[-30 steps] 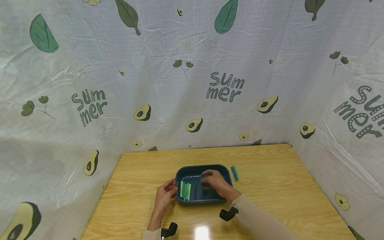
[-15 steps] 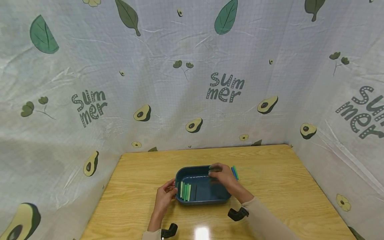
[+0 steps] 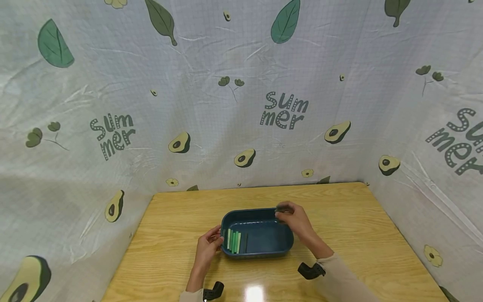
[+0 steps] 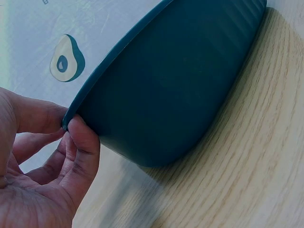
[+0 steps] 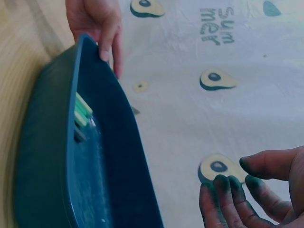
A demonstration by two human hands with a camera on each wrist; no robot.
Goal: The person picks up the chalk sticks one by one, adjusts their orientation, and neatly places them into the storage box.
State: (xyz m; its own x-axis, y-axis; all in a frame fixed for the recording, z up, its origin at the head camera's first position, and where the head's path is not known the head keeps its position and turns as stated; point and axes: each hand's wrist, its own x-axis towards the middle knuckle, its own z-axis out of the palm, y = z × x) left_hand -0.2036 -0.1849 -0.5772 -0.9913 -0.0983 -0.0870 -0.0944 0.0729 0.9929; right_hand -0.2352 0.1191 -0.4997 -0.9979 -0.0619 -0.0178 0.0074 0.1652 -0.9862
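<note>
A dark teal tray (image 3: 268, 241) stands on the table. My left hand (image 3: 205, 251) pinches its left rim between thumb and fingers, plain in the left wrist view, where the tray's outer wall (image 4: 175, 90) shows. Several pale and bright green chalk-like sticks (image 3: 234, 242) lie side by side at the tray's left end, with a dark stick (image 3: 245, 243) beside them. Over the back right corner is my right hand (image 3: 297, 219). In the right wrist view its fingers are loosely bent with nothing between them, and the fingertips (image 5: 221, 182) carry dark green stains.
The wooden table (image 3: 339, 235) runs out to both sides of the tray. A white patterned sheet (image 3: 211, 105) hangs behind and along the sides. A wrist camera (image 3: 311, 271) sits on the right arm.
My right hand has moved right and away from inside the tray to its back right corner. It now hides the blue and green sticks on the table. The left hand stays put.
</note>
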